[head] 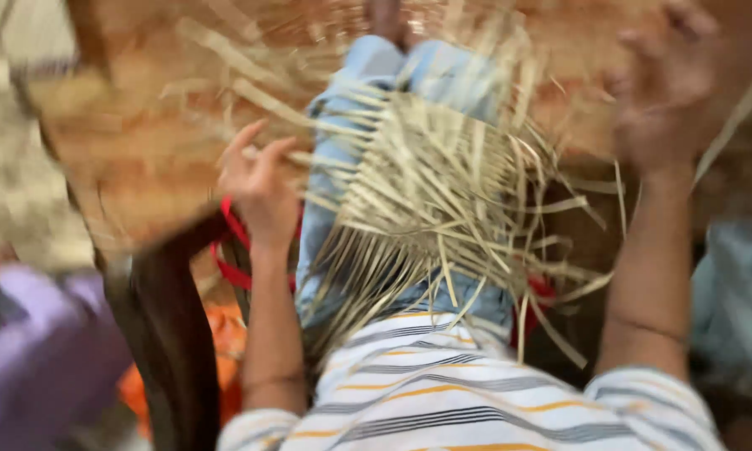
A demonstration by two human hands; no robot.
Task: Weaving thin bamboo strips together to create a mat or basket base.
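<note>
Purple cloth (33,351) fills the lower left corner, blurred, with a dark brown curved piece (171,334) just right of it and a patch of orange (225,334) behind that. A red strap (230,250) loops beside the left wrist. Next comes the left hand (259,188), fingers loosely spread, fingertips touching the loose strips at the left edge of the woven straw mat (426,192); it pinches nothing that can be made out. The mat lies in the middle, on the person's lap over light blue trousers (426,71), its unwoven ends fanning out toward the striped shirt (468,392) below. Straw scraps lie on the reddish floor (142,125) beyond. Far right, the right hand (668,92) is raised above the mat, apart from it, fingers curled; a single pale strip (731,125) runs past it, but blur hides whether the fingers pinch it.
</note>
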